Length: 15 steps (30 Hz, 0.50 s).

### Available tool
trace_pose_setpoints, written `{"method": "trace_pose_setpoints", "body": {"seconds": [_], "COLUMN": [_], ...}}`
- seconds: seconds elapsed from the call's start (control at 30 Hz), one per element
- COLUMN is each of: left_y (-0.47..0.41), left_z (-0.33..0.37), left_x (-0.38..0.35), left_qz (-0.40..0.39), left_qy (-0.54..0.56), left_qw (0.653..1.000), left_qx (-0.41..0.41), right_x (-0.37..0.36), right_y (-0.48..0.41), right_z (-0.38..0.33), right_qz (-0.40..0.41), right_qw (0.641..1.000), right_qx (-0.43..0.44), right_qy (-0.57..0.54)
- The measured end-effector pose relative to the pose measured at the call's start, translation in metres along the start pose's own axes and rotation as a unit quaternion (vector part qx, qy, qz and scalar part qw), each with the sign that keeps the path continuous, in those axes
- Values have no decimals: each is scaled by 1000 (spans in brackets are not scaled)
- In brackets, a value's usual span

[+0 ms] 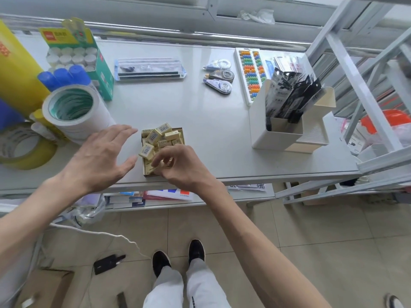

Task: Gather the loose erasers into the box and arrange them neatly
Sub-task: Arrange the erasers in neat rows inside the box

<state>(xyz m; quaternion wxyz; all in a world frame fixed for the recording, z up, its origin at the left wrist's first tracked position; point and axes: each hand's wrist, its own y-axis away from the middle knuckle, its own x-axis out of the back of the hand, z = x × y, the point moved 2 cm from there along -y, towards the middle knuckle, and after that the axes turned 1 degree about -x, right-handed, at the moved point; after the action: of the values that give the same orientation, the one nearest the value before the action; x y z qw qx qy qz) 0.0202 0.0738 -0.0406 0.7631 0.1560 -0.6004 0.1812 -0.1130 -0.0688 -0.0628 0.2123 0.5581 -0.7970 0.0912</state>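
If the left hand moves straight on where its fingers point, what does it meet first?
Likely the pale yellow erasers heaped in the small brown cardboard box, just beyond the left hand; its height above them is unclear.

Setting: stationery shop or its stockroom.

Evidence:
- White metal shelf (200,112) serves as a display surface; more white racking (355,85) stands to the right.
- Goods lie in multiples and in retail packs: a green display carton (104,72) of glue sticks (71,55), stacked tape rolls (73,107), three correction tapes (219,85), a sealed drawing set (149,68) and a bead abacus (250,72).
- A white organiser (278,134) holds black hanging packets (289,96).
- Erasers (163,130) in a small box (145,172) carry barcode labels.
- Books (133,197) lie stacked on the lower shelf.
- Tiled floor (311,230).
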Motion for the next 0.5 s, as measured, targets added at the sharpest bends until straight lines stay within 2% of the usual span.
{"method": "trace_pose_setpoints", "body": {"seconds": [0.13, 0.3, 0.5], "left_y": [2, 2, 0], "left_z": [-2, -3, -3], "left_x": [1, 1, 1], "left_qz": [-2, -6, 1], "left_qy": [5, 8, 11], "left_qw": [1000, 1000, 1000], "left_qx": [2, 1, -6], "right_x": [-3, 3, 7], "right_y": [-2, -3, -5], "right_z": [4, -1, -4], "right_qz": [11, -29, -36], "right_qw": [999, 999, 999], "right_qx": [-8, -22, -33], "right_qy": [-30, -15, -1]}}
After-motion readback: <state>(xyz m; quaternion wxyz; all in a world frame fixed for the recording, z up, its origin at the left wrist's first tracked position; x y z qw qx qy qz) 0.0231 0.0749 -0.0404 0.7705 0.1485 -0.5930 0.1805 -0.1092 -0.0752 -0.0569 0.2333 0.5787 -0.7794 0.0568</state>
